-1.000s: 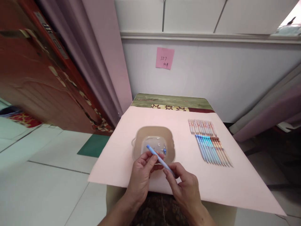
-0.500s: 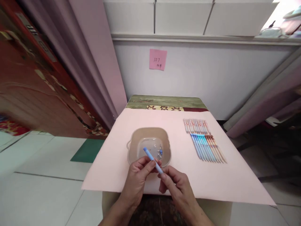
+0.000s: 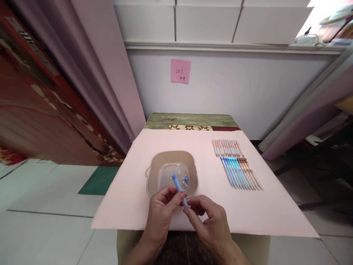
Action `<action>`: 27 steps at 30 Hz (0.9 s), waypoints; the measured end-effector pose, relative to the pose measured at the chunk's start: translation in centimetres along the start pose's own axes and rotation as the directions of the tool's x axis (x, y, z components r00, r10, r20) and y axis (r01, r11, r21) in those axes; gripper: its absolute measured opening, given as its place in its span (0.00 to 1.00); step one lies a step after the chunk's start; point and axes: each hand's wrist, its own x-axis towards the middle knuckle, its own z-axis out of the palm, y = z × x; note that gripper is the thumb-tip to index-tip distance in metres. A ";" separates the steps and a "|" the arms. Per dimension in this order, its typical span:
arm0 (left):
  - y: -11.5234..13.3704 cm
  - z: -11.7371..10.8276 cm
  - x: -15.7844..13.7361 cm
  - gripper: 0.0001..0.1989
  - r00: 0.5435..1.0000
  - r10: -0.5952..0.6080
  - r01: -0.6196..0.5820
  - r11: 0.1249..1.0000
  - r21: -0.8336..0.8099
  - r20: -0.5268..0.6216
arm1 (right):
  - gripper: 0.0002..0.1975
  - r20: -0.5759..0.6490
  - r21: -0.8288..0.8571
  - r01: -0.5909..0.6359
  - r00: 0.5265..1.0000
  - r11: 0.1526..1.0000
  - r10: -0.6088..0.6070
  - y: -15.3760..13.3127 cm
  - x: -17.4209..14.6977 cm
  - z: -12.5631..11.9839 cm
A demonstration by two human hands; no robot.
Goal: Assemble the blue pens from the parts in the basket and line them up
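A blue pen (image 3: 177, 184) is held tilted over the near rim of a beige basin (image 3: 153, 173). My left hand (image 3: 164, 206) is closed round its middle, thumb on top. At the pen's lower, paler end, my right hand (image 3: 208, 217) pinches with thumb and forefinger; whether a small part sits between those fingertips is hidden. Several small white pieces (image 3: 184, 184) and a blue piece (image 3: 186, 179) lie on the basin floor.
To the right, a row of blue, turquoise and brown pens (image 3: 239, 173) lies side by side below a row of pale patterned pens (image 3: 227, 148). A pink sheet (image 3: 121, 206) covers the table. A pink note (image 3: 180, 71) is stuck on the wall.
The pen has turned more upright, and its upper end has moved a little to the right. Both hands keep their hold. The whole view has shifted slightly.
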 end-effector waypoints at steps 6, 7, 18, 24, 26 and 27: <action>0.9 0.0 0.2 0.11 0.999 -0.012 0.010 0.999 0.052 0.032 | 0.05 0.001 -0.048 -0.072 0.997 0.996 0.072 0.0 0.1 0.0; 1.3 -0.5 0.6 0.11 1.000 0.015 -0.017 0.997 0.070 0.020 | 0.05 -0.017 -0.060 -0.083 0.997 0.995 0.082 0.2 0.2 -0.2; 2.7 -2.1 8.6 0.06 0.868 0.279 -0.495 0.409 0.766 0.412 | 0.18 -0.183 0.290 -0.319 0.907 0.902 0.379 3.0 0.7 -2.6; -0.3 2.1 11.3 0.05 0.906 -0.006 -0.410 0.232 0.882 0.423 | 0.22 -0.192 0.392 -0.321 0.888 0.862 0.418 3.2 0.2 -2.3; -1.0 2.6 11.5 0.05 0.911 -0.040 -0.394 0.216 0.894 0.411 | 0.21 -0.189 0.397 -0.330 0.883 0.856 0.429 3.1 0.0 -2.4; -1.2 2.7 11.6 0.05 0.912 -0.051 -0.388 0.211 0.897 0.407 | 0.21 -0.185 0.397 -0.336 0.882 0.854 0.433 3.1 0.0 -2.5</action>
